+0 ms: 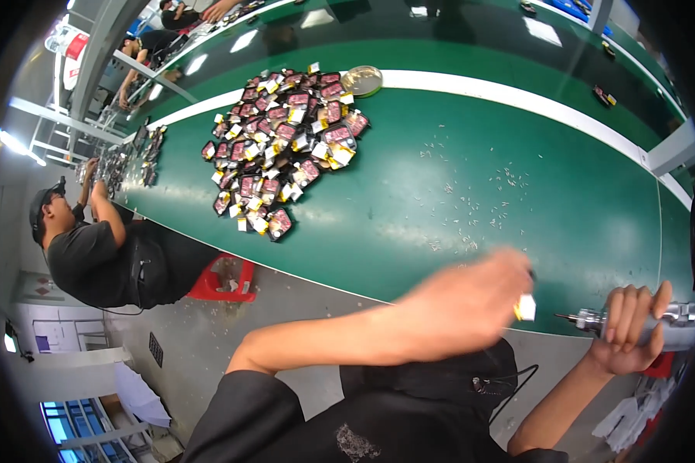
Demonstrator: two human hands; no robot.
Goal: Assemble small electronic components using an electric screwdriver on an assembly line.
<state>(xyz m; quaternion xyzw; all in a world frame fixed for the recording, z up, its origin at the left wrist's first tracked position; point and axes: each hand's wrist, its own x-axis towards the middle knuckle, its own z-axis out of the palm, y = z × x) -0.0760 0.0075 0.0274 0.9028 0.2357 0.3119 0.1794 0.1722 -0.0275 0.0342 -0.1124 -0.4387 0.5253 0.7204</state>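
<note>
Head view: at the bench's (394, 208) near edge, white-and-yellow part (526, 308) touches blurred left fingers (513, 267), grip unclear; right fingers (632, 315) clasp screwdriver (592, 319).

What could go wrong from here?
The thin bit of the tool in the right hand points toward the left hand and its tagged part, so a slip might scratch either. Tiny loose pieces scattered on the green bench could be swept off. The heaped units might slide or scrape.

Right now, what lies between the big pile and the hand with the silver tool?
The head view shows tiny pale bits scattered on the green tabletop, then the blurred left hand.
</note>
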